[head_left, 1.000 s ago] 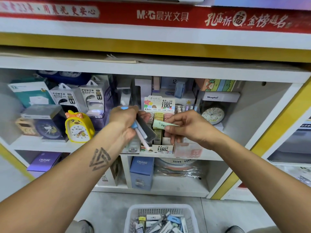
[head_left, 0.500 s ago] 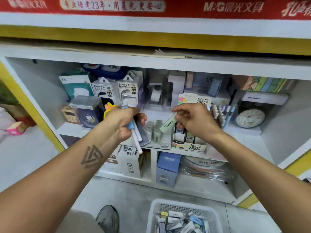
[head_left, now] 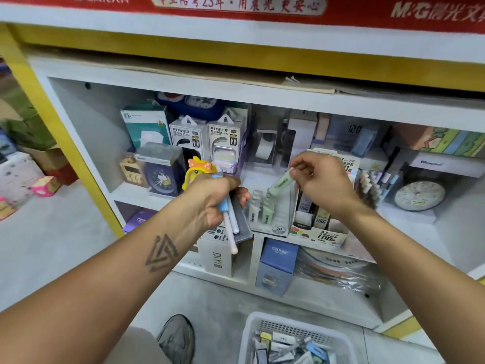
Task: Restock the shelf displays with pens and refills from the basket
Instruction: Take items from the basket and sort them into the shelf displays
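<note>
Refill case, pinched by the right hand, slants lower-left toward the display; left hand clenches pens.

Green refill in right hand

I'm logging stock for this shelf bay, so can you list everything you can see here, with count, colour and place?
Pale green flat refill case: one, pinched by the right hand above the clear 2B display tray.
Pens and dark flat case: a small bundle, white, blue and grey, in the left hand's grip.
White plastic mesh basket: one, on the floor, holding mixed refill packs.
Power bank boxes: two, white, upper shelf.
Yellow duck alarm clock: one, behind the left hand.
Round white clock: one, right end of the shelf.
Blue carton: one, lower shelf.
Left hand: curled round the bundle.
Right hand: pinching the refill case.
</note>
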The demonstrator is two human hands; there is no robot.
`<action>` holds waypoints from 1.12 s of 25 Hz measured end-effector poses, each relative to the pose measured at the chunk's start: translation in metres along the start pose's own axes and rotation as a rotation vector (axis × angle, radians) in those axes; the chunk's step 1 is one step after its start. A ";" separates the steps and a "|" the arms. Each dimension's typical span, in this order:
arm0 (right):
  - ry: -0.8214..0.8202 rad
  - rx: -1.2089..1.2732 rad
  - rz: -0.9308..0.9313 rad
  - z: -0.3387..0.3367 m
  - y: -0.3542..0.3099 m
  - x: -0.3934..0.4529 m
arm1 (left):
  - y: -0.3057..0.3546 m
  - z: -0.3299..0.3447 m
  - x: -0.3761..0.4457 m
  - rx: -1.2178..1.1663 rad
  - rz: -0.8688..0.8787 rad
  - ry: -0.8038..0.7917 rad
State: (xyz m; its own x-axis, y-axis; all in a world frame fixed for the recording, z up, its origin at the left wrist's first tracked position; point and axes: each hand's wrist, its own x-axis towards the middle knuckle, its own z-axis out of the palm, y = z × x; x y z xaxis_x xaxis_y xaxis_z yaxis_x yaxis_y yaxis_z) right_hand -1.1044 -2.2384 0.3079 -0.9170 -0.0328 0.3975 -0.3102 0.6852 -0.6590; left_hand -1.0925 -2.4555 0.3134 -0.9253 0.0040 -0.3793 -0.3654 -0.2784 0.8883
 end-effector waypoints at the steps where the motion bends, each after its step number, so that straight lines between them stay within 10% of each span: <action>1: 0.050 -0.094 -0.066 0.002 -0.002 0.002 | -0.001 0.002 0.000 -0.010 -0.014 -0.012; 21: -0.358 -0.752 -0.215 0.044 -0.001 0.007 | -0.002 0.005 -0.003 -0.020 -0.087 -0.108; 28: -0.329 0.320 0.174 0.017 -0.019 -0.009 | 0.000 0.033 -0.012 -0.092 -0.128 -0.225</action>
State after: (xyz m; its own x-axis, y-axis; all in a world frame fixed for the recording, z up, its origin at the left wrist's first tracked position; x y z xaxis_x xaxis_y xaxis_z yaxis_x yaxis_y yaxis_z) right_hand -1.0947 -2.2636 0.3067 -0.9767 -0.2009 0.0754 -0.1595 0.4444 -0.8815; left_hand -1.0851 -2.4236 0.3264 -0.8754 0.2548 -0.4108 -0.4794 -0.3482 0.8056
